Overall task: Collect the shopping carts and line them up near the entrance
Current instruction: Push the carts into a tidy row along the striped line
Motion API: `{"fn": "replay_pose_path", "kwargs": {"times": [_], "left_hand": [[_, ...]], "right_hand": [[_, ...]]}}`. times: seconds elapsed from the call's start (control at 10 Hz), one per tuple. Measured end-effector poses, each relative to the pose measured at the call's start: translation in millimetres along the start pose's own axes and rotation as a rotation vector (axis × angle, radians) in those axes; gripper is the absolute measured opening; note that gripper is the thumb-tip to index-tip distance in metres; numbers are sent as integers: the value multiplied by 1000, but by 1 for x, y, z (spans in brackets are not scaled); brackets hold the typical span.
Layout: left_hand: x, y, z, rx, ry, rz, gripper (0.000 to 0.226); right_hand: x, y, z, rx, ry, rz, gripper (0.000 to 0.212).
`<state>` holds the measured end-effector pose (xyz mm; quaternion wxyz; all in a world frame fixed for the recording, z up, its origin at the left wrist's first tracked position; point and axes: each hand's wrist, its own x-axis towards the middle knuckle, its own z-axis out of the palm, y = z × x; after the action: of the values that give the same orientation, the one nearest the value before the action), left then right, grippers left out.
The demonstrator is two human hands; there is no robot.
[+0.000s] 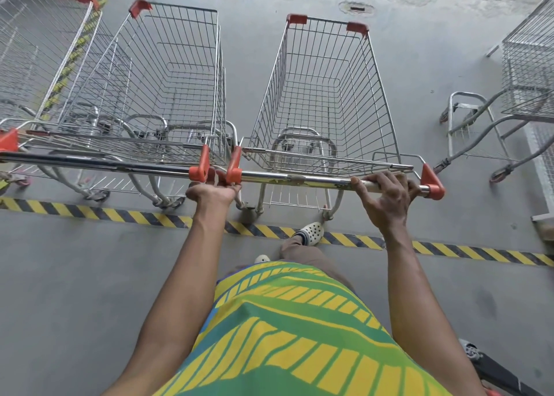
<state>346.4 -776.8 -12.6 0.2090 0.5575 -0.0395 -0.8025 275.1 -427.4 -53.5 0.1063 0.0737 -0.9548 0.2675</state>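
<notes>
Steel wire cart (326, 101) standing beside parked cart (162, 95), just past striped floor tape (90, 212). Right hand (389, 197) wrapping handle bar (299, 179); left hand (214, 193) clenching bar's left end. Rigid, empty, likely rolling easily; bar being best hold.

Grey concrete floor (75, 275) — a yellow-black hazard stripe (120, 215) crosses from nine to three o'clock; shopping carts (323, 95) stand beyond it, toward twelve.
</notes>
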Motion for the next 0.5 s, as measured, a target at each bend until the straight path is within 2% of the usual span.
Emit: {"fn": "replay_pose_path", "kwargs": {"times": [0.2, 0.3, 0.4, 0.5], "left_hand": [[-1, 2, 14, -59, 25, 18, 72], [-16, 0, 22, -124, 52, -60, 70], [-40, -16, 13, -44, 174, 104, 42], [-49, -47, -22, 524, 172, 730, 27]], "right_hand": [[2, -1, 1, 4, -8, 32, 54], [1, -1, 2, 13, -7, 38, 52], [1, 0, 1, 6, 4, 22, 50], [0, 2, 2, 4, 8, 5, 48]]}}
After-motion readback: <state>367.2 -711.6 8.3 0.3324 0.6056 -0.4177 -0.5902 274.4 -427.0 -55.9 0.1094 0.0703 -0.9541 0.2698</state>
